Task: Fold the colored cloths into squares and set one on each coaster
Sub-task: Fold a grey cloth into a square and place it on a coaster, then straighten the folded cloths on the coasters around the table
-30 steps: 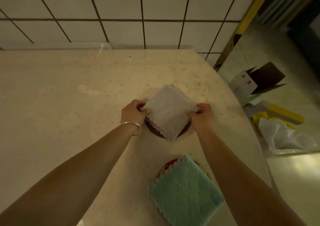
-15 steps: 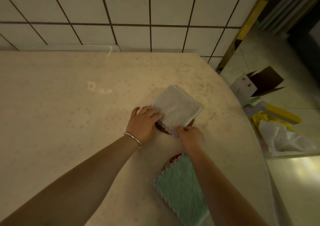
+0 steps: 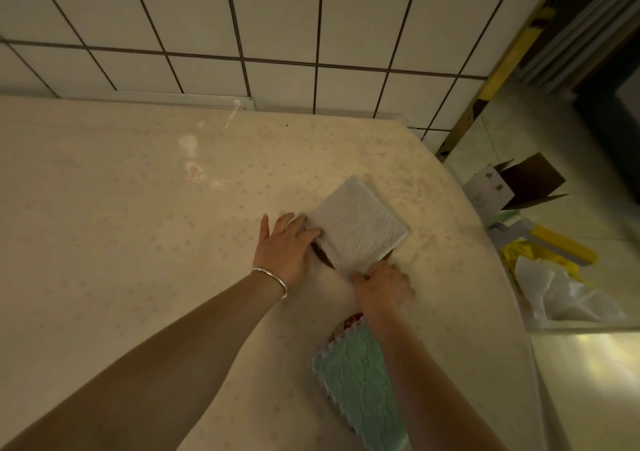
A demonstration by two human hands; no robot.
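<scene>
The white cloth (image 3: 358, 227), folded to a neat square, lies on a dark round coaster (image 3: 323, 258) on the pale speckled worktop (image 3: 121, 225); only a brown-red sliver of the coaster shows past the cloth's near-left edge, so the square nearly covers it and sits turned corner-on to the person. The left hand (image 3: 285, 244) lies flat with straight fingers, its fingertips resting on the cloth's left corner, probably to pin the soft layers so they do not spring open or slide off the coaster. The right hand (image 3: 382, 289) is at the cloth's near corner with fingers curled under; it seems to pinch or tuck that corner, though the fingertips are hidden and I cannot tell whether it truly grips. The cloth looks like plush, embossed microfibre, thick enough to hold a crisp edge yet limp. Nearer the person than the white cloth, a mint-green cloth (image 3: 360, 385) of the same quilted texture, with a scalloped hem, already rests folded on a second coaster (image 3: 348, 326), whose red-patterned rim peeks out at its far corner; the right forearm crosses over it. A thin metal bangle (image 3: 273, 279) circles the left wrist.
</scene>
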